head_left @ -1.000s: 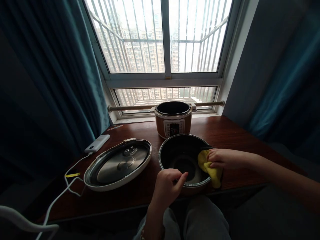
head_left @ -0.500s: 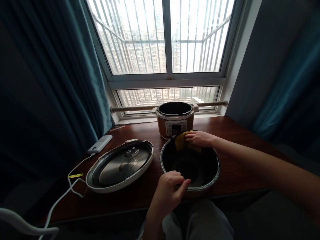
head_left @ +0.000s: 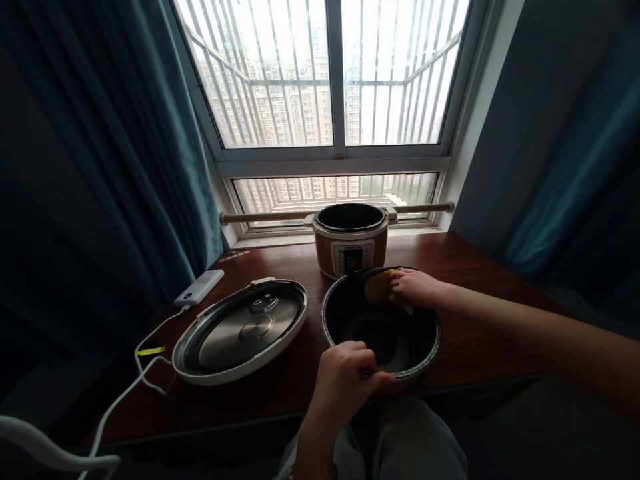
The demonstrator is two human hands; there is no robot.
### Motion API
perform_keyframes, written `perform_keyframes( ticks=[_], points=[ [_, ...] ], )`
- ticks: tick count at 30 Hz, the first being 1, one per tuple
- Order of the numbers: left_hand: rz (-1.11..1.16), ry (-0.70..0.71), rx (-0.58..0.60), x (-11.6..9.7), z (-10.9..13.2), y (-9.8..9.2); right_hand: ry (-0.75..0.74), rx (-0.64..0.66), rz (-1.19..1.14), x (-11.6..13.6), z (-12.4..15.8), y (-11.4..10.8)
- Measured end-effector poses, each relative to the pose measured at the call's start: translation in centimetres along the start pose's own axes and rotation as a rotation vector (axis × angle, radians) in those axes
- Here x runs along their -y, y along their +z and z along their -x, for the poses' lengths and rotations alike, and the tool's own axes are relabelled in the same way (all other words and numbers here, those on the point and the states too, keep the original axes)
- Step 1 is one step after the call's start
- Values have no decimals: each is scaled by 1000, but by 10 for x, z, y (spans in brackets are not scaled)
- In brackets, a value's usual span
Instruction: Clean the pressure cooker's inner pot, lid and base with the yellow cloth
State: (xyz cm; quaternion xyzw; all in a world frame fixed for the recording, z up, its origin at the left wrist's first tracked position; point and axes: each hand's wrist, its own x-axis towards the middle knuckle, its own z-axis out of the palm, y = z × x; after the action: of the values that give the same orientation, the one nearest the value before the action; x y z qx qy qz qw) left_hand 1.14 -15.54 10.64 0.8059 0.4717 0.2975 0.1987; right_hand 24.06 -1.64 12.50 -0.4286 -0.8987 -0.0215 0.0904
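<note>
A dark inner pot (head_left: 385, 343) with a speckled rim stands at the table's front edge. My left hand (head_left: 347, 373) is closed on its near rim, thumb outside and fingers curled over the edge. Inside the pot at the far right wall, my right hand (head_left: 413, 288) grips a yellow cloth (head_left: 379, 287) and presses it against the wall. Part of the cloth is hidden under the fingers. Just behind the pot sits the rice cooker body (head_left: 325, 253), brown and white with a control panel and its top uncovered.
The cooker's lid (head_left: 240, 333) lies upturned on the wooden table (head_left: 295, 400) to the left. Behind it is a white power bank (head_left: 200, 289) with a white cable (head_left: 117, 397) trailing down the left. A barred window (head_left: 340, 80) and blue curtains surround the table.
My right hand has slid the cloth rightward along the pot's inner wall. My left hand has shifted slightly right, its thumb now along the near rim. The pot's far rim looks slightly lower.
</note>
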Motion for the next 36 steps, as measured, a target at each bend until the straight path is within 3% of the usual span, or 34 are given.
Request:
perform_keyframes(
  ticks=[3,5,11,16,19,22,24,26,29,31,33,36],
  points=[
    [-21,5,-2,-1,1,0,54,189,120,16,24,-12],
    [-20,3,3,-2,2,-1,166,281,177,30,38,-21],
    [93,1,-60,-2,-2,-2,333,355,69,81,68,-34],
    [355,-11,-321,2,-3,-2,438,285,-57,136,68,-24],
    [297,26,-541,-7,5,-10,472,218,-259,169,54,-21],
    [172,97,-656,-27,16,-20,359,155,-562,182,38,-21],
    [126,119,-631,-39,20,-20,276,74,-748,175,32,-22],
    [62,109,-540,-46,20,-12,330,-113,-846,159,33,-20],
    [-113,109,-323,-45,14,12,657,-562,-724,128,48,-5],
    [-229,113,-199,-41,11,29,840,-784,-557,112,62,14],
    [-307,114,-142,-36,10,39,942,-826,-508,102,74,31],
    [-344,162,-108,-28,13,38,1035,-677,-629,96,85,44]
  ],
)
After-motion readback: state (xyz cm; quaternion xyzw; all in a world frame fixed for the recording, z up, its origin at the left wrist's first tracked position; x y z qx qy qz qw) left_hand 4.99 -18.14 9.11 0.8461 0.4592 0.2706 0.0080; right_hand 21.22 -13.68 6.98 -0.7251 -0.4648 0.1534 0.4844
